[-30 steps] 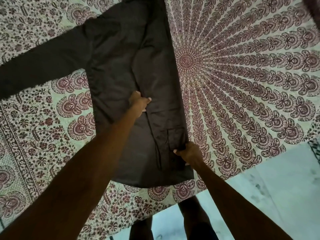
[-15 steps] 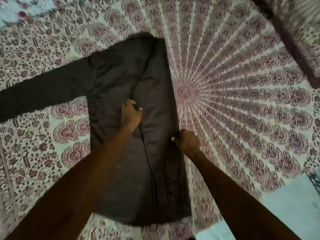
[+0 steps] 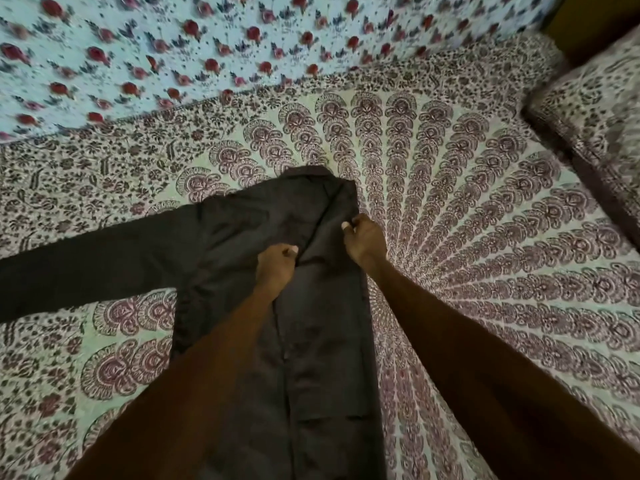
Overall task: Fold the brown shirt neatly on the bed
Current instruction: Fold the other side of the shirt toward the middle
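Observation:
The brown shirt (image 3: 228,244) lies flat on the bed's mandala-print sheet (image 3: 485,258). Its right side is folded inward in a long panel, and one sleeve stretches out to the left edge of view. My left hand (image 3: 277,265) pinches the inner edge of the folded panel in the shirt's upper middle. My right hand (image 3: 363,237) grips the panel's outer edge near the shoulder, just below the collar. Both forearms cover the shirt's lower part.
A pale blue sheet with red flowers (image 3: 207,50) lies along the far side of the bed. A pillow in matching dark floral print (image 3: 595,109) sits at the right. Bare mandala sheet spreads to the right of the shirt.
Both hands have slid up the folded panel from near the hem toward the shoulder. The view has tilted forward, so the floor is gone and the far flowered sheet shows.

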